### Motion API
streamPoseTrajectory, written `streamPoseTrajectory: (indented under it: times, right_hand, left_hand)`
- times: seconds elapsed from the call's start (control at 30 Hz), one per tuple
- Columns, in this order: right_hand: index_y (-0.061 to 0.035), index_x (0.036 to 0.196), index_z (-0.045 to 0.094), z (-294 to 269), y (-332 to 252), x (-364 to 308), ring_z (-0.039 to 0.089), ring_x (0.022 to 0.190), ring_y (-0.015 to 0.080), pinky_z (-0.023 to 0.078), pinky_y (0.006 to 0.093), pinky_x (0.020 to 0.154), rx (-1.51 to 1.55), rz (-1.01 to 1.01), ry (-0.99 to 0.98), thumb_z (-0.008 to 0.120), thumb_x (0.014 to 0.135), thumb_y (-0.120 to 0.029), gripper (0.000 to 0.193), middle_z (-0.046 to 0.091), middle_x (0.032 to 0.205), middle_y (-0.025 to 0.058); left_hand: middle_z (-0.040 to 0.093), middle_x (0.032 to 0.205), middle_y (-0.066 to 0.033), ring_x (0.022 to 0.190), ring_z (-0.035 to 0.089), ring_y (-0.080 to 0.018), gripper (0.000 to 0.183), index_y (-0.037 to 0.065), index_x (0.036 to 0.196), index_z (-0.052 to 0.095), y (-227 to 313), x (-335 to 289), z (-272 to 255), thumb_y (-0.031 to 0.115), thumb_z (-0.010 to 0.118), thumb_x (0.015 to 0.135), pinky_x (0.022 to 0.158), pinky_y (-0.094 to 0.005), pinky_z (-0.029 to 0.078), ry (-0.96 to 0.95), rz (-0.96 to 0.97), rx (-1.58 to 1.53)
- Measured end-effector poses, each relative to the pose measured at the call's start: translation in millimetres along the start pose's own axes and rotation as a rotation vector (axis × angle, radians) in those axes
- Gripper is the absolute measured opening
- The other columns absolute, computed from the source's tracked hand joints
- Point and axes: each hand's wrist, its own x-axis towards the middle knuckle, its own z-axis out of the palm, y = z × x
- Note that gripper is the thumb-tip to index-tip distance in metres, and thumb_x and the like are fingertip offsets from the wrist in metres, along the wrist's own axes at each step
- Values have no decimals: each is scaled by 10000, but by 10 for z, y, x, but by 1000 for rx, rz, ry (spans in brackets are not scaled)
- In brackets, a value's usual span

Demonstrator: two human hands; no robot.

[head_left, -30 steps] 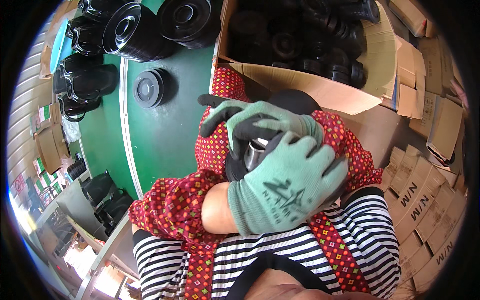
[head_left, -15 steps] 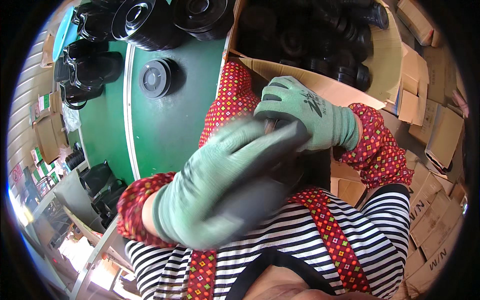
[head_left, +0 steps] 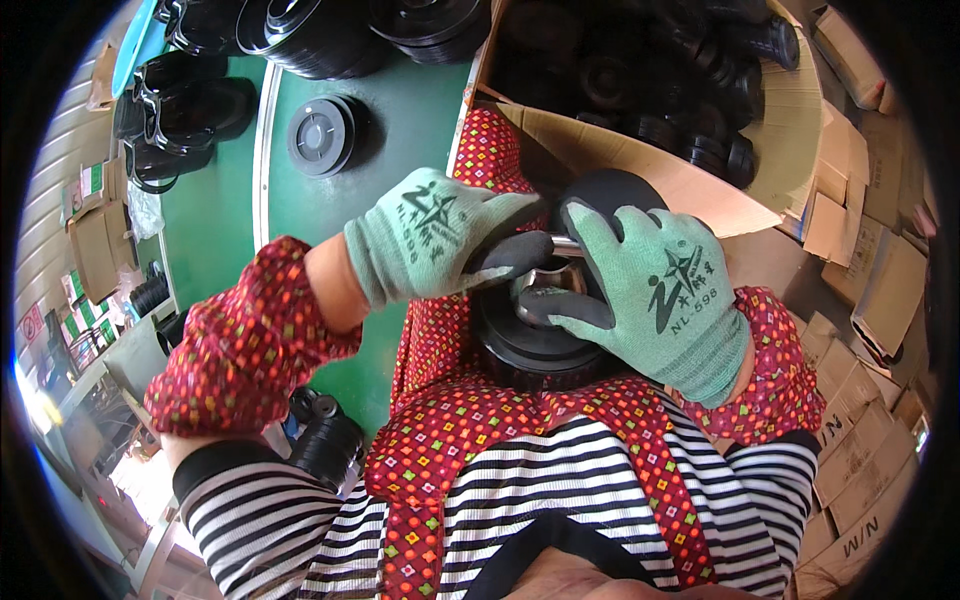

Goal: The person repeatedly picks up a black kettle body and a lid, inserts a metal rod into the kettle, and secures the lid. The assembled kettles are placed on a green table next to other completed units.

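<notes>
In my lap, against the apron, lies a black round wheel-like part [head_left: 530, 355] with a shiny metal fitting [head_left: 545, 280] at its middle. Another black disc [head_left: 610, 190] shows just beyond it; whether the two are joined is hidden by my gloves. My left hand [head_left: 440, 238], in a green glove with dark fingertips, reaches in from the left with its fingers closed at a short metal rod [head_left: 566, 245]. My right hand [head_left: 645, 290], gloved alike, is bent round the metal fitting from the right, thumb below and fingers above.
A green table [head_left: 400, 130] on the left bears a small black disc [head_left: 322, 136], stacks of black discs [head_left: 430, 30] and glossy black housings [head_left: 200, 110]. An open carton [head_left: 630, 165] of black round parts stands ahead. Cardboard boxes [head_left: 870, 440] fill the right side.
My left hand, blurred and low over the lap before, has moved up and forward to the metal rod. My right hand has shifted nearer, and the black wheel-like part now shows beneath the gloves.
</notes>
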Motion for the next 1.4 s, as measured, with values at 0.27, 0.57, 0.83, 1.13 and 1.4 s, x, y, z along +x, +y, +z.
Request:
streamPoseTrajectory:
  times: [0.27,0.57,0.83,1.13,1.4]
  right_hand:
    - [-73,1417,617,-295,-140,-172,685,787,209,537,379,689,-342,87,-17,693,902,-637,768,681,923,87]
    - [-79,1264,715,-150,357,204,703,1011,335,557,436,893,377,-182,332,710,968,-239,336,722,1076,144]
    - [-39,1311,707,393,625,64,715,1166,267,549,366,1002,888,-142,583,611,1065,-157,289,748,1247,139]
    - [73,1421,599,940,662,-318,666,1242,232,474,369,1134,1371,7,522,418,1150,-353,537,684,1377,157]
    - [69,1512,514,733,954,-486,608,1345,258,447,410,1190,1061,-3,923,429,1088,-257,542,628,1454,171]
  left_hand:
    - [760,968,-141,871,739,-354,462,99,1230,706,-428,644,345,347,766,845,791,-431,584,255,325,-109]
    - [766,938,-193,823,759,-356,363,-2,1124,761,-176,-74,47,212,844,843,761,-375,590,485,29,-82]
    - [715,851,-61,747,660,-139,191,-24,1128,726,-826,-1545,935,34,695,949,689,-303,536,997,-723,-399]
    - [736,1165,-184,1093,722,-286,403,52,1302,676,-1167,-2290,1760,143,772,920,959,-390,546,789,-1025,-102]
    - [338,1702,-206,1559,358,-331,665,0,1675,235,-254,-1289,1021,338,442,1140,1278,-476,266,1318,-407,-155]
